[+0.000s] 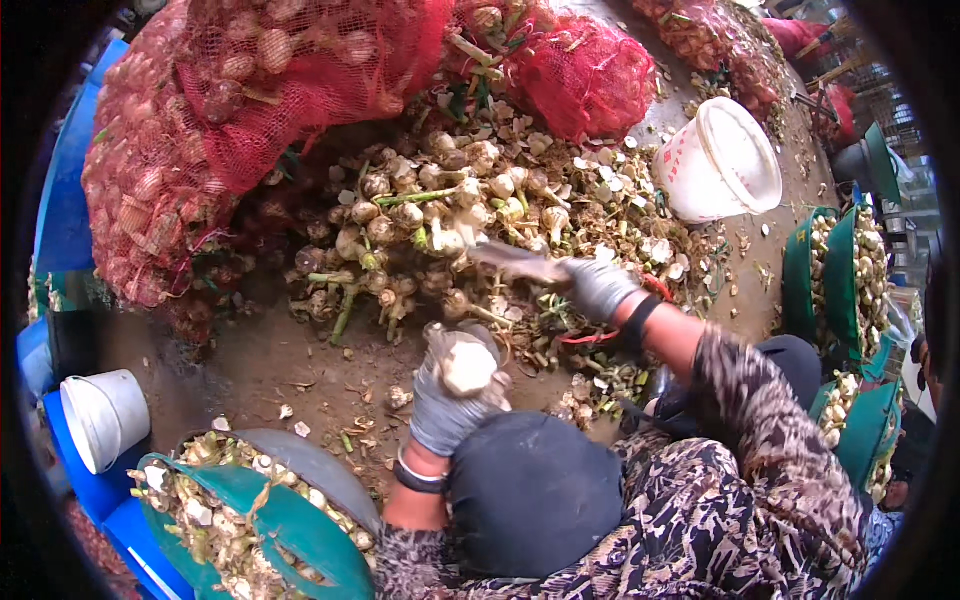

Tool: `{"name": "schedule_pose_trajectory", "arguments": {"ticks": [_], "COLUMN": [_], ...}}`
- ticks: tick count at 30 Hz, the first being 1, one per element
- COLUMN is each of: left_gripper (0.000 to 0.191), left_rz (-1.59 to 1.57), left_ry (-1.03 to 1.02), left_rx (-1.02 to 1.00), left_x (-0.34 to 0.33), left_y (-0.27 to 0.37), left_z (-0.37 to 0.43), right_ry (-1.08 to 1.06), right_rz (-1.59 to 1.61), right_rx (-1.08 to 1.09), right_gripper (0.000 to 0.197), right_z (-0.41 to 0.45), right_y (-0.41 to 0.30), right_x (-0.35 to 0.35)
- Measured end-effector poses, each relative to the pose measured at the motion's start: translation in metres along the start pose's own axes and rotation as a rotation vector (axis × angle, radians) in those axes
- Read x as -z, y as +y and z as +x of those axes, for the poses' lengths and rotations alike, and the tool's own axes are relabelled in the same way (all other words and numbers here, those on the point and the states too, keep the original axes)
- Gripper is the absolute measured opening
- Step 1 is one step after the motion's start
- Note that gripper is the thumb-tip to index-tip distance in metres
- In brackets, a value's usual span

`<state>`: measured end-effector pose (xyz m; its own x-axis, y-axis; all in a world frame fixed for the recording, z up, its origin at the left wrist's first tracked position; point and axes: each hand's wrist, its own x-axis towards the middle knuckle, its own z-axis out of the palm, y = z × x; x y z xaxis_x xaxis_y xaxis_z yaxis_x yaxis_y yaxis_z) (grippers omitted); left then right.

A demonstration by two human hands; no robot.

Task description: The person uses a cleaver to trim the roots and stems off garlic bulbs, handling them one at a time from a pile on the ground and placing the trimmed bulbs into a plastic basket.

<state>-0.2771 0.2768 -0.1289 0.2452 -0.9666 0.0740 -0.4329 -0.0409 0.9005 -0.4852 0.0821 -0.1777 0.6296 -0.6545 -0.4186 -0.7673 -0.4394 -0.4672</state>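
My left hand (442, 412), in a grey glove, grips a garlic bulb (469, 366) whose pale, flat face is turned up. It is held above the floor, just beyond my dark-covered knee (536, 491). In a matching glove, my right hand (600, 289) grips a knife (517, 262). The motion-blurred blade points left over a heap of garlic bulbs (405, 217), many with stems; its tip cannot be made out clearly. Garlic skins and trimmings (622, 210) lie on the heap's right side, and cut stems (600, 375) lie below my right wrist.
Red mesh sacks of garlic (150, 202) stand beyond the heap and to its left. A white bucket (671, 172) lies tilted at the right. Green tubs of garlic (840, 285) line the right side; another green container (285, 517) is at lower left, near a white pail (112, 420).
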Motion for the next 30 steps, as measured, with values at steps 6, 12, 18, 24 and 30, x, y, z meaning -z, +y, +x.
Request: {"name": "schedule_pose_trajectory", "arguments": {"ticks": [6, 12, 18, 24, 30], "left_gripper": [0.044, 0.067, 0.045, 0.046, 0.029], "left_rz": [-1.138, -1.298, 0.953, 0.842, -0.895], "left_ry": [0.333, 0.433, -0.16, -0.087, 0.283], "left_rx": [-0.352, -0.226, 0.452, 0.739, 0.766], "left_x": [0.112, 0.112, -0.005, -0.002, -0.015], "left_y": [0.053, 0.014, -0.168, -0.255, -0.182], "left_z": [-0.011, -0.01, -0.104, -0.162, -0.059], "right_ry": [0.1, 0.054, -0.128, -0.178, -0.222], "right_rz": [-0.033, 0.056, 0.009, -0.022, 0.011], "right_rx": [0.112, 0.013, -0.019, 0.119, 0.296], "right_gripper": [0.02, 0.028, 0.037, 0.025, 0.027], "right_z": [-0.016, -0.013, -0.034, -0.04, -0.028], "right_y": [-0.013, -0.016, -0.002, -0.023, -0.05], "right_x": [-0.017, -0.004, -0.019, -0.042, -0.03]}}
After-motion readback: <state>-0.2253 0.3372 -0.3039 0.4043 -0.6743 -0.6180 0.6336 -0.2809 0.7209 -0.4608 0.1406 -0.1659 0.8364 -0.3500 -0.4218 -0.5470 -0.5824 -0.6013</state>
